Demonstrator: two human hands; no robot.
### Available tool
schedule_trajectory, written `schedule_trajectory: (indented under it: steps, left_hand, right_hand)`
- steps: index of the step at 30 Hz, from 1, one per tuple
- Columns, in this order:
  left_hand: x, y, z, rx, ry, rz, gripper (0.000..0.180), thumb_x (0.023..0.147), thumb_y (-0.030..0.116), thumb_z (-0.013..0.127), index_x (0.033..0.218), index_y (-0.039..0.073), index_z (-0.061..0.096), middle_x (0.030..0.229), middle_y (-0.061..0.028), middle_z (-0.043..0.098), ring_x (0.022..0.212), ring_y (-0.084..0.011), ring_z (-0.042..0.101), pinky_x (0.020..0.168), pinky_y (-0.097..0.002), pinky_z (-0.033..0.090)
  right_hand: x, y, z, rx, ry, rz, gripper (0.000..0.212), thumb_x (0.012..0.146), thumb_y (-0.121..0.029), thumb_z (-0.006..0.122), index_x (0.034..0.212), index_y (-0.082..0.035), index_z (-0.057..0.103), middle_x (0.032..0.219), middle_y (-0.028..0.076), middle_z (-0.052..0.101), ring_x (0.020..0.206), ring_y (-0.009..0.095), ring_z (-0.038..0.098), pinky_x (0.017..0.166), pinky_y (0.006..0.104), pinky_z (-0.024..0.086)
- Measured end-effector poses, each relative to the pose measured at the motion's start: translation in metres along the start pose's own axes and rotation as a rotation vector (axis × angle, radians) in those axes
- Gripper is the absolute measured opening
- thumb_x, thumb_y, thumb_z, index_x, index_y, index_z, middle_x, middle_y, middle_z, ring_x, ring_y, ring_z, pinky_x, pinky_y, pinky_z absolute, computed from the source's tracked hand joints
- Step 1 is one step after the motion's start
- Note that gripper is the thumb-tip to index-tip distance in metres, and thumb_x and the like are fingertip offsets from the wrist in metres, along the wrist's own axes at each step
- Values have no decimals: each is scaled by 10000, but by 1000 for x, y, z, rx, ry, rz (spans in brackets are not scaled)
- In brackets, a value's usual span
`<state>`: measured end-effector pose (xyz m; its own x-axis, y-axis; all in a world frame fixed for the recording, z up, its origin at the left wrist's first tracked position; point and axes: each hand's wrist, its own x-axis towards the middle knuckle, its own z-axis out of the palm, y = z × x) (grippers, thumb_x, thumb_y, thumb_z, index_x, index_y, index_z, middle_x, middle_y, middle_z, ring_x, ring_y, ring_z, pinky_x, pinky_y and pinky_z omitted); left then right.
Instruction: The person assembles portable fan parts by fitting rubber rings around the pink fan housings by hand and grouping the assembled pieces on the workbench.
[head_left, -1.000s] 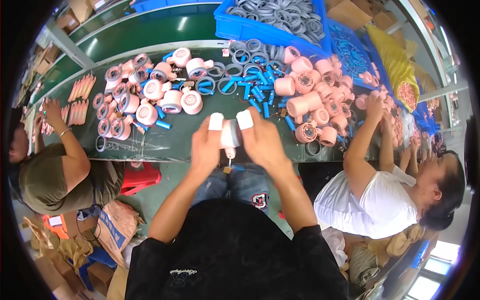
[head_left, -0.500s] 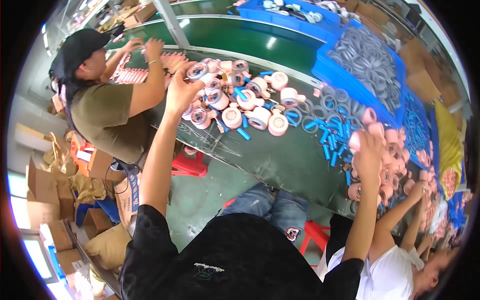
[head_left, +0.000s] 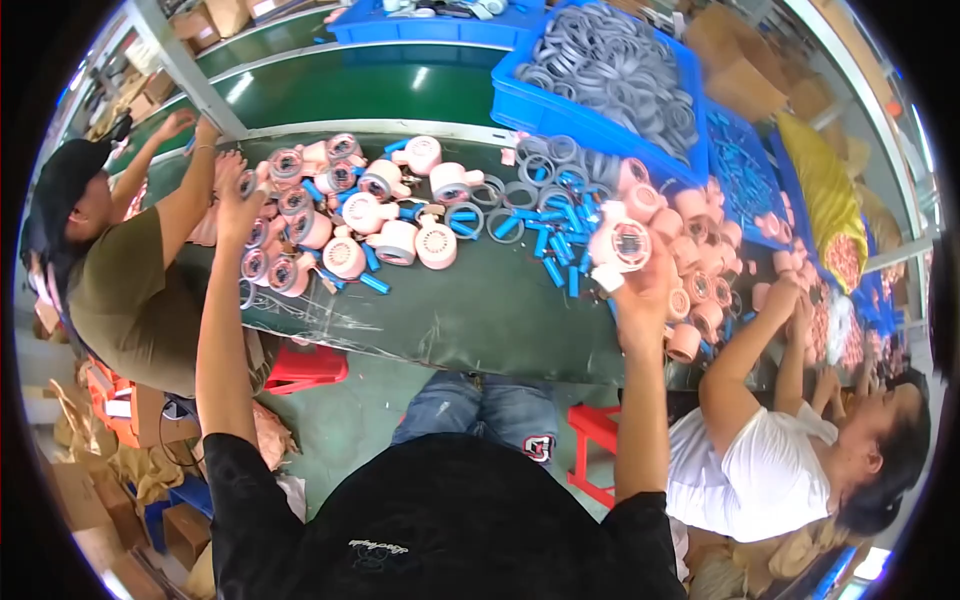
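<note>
Green table (head_left: 470, 305); blue cylinders (head_left: 553, 271) near right hand (head_left: 643, 308), seemingly gripping housing (head_left: 628, 246).

Bright, even light; white glints streak the green belt (head_left: 330, 92) toward eleven o'clock, a bright patch (head_left: 872, 563) glares at four, straight edges bow, corners blacken.

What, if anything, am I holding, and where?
Your right hand holds a round pink plastic housing by its lower side; whether the left hand holds anything is unclear.

There are seemingly dozens of pink housings (head_left: 435, 246) and two red stools (head_left: 306, 369).
</note>
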<state>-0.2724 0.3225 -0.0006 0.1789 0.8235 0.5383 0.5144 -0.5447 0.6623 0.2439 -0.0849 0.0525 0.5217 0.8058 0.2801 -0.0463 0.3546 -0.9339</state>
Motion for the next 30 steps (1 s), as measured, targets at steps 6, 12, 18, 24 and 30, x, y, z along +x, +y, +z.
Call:
schedule_trajectory:
  steps: [6,12,18,24,30]
  left_hand:
    - [-112,275,101,-321,-328,-106,587,869,136,756,1410,46,547,1302,-158,623,1223,-240,595,1031,-379,474]
    - [-203,375,176,-611,-768,-62,861,757,237,859,1488,48,446,1445,-193,532,1326,-380,494,1132,-459,385]
    - [-194,324,199,-449,-864,164,545,704,148,821,1194,107,586,1324,-103,613,1222,-320,540,1053,-410,329]
    - [-204,301,205,-371,-643,225,587,698,118,850,1243,94,630,1279,-141,598,1162,-334,567,978,-444,464]
    - [-212,317,202,-213,-549,370,662,783,184,830,1363,32,547,1254,-168,592,1123,-366,581,963,-456,472]
  right_hand:
    - [-52,15,43,-318,260,-180,725,775,60,823,1353,-20,392,1320,122,474,1180,216,587,1012,345,512]
    - [-115,54,91,-773,357,-223,693,786,75,766,1364,-14,396,1342,160,352,1264,324,460,993,401,493]
    - [-108,-20,24,-675,-68,119,354,862,128,569,1135,-40,720,1098,135,733,1027,255,719,927,354,550]
    - [50,-6,-9,-989,-147,-284,390,833,49,614,1205,-43,683,1267,154,677,1137,299,663,925,360,535]
    - [249,19,-45,-1289,207,-517,278,802,-71,679,1073,-56,740,1148,179,693,1105,396,610,981,463,464]
